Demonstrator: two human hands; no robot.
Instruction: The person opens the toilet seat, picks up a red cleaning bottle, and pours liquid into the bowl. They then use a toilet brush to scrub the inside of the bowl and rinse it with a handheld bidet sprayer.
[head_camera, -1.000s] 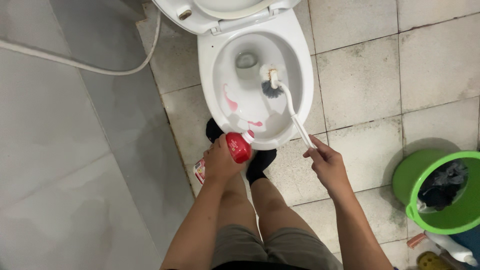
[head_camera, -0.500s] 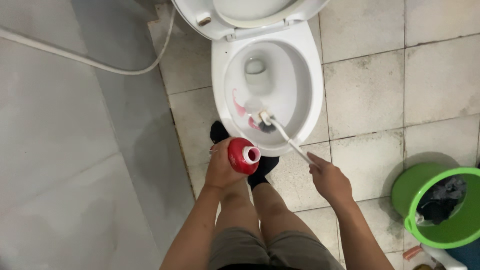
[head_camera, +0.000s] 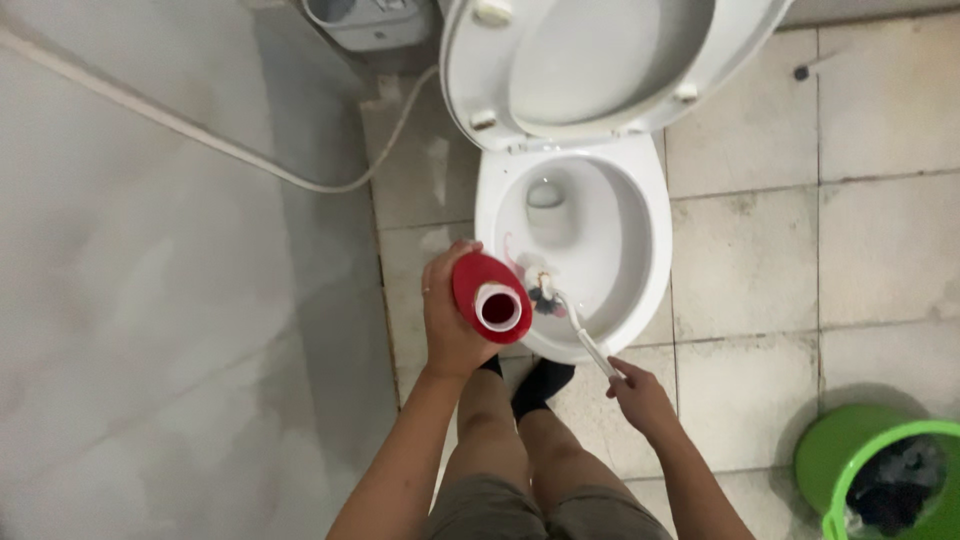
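Observation:
My left hand (head_camera: 447, 318) holds a red bottle (head_camera: 490, 297) with an open white neck, upright beside the front left rim of the white toilet bowl (head_camera: 655, 250). My right hand (head_camera: 641, 398) grips the white handle of a toilet brush (head_camera: 572, 322). Its dark and white head rests against the near inner wall of the bowl, next to a thin pink streak of liquid (head_camera: 510, 252). The seat and lid (head_camera: 600, 60) stand raised behind the bowl. My legs in black socks stand just in front of the toilet.
A green bucket (head_camera: 815, 455) holding a dark cloth stands at the lower right on the tiled floor. A white hose (head_camera: 330, 185) runs along the grey wall on the left up to a fitting beside the toilet.
The view has tilted up, showing the raised lid. The brush moved from the far right of the bowl to the near wall. The bottle turned upright, its open neck facing up.

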